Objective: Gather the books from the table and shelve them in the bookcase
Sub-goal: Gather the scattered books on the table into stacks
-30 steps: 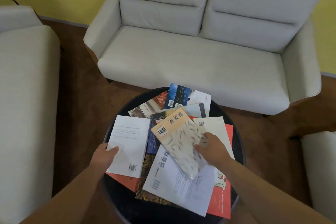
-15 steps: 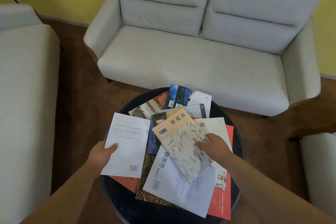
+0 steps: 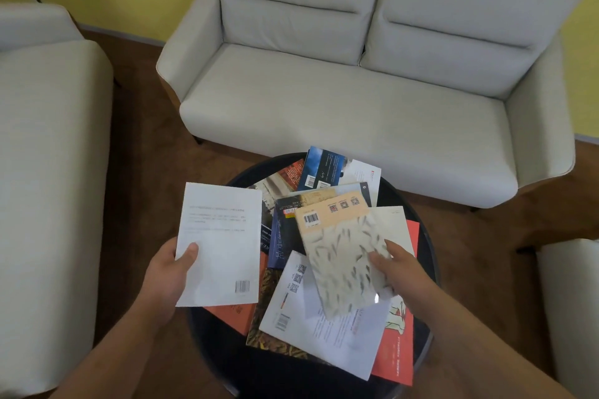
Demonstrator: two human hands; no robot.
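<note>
**Head view: two books gripped over a round table**

Nearest to the camera, the left hand (image 3: 165,272) is closed on the white book (image 3: 220,243), with the thumb on its back cover, and holds it at the left edge of the black round table (image 3: 428,256). The right hand (image 3: 397,266) is closed on the fish-patterned book (image 3: 343,256), which has a peach band and a barcode at its top; it lies tilted over the pile. Under it are a large white book (image 3: 324,327), a red book (image 3: 398,350) and a dark blue book (image 3: 282,236). Further away a blue book (image 3: 319,168) lies at the far edge of the table. Behind the table stands a light grey sofa (image 3: 340,100).
</note>
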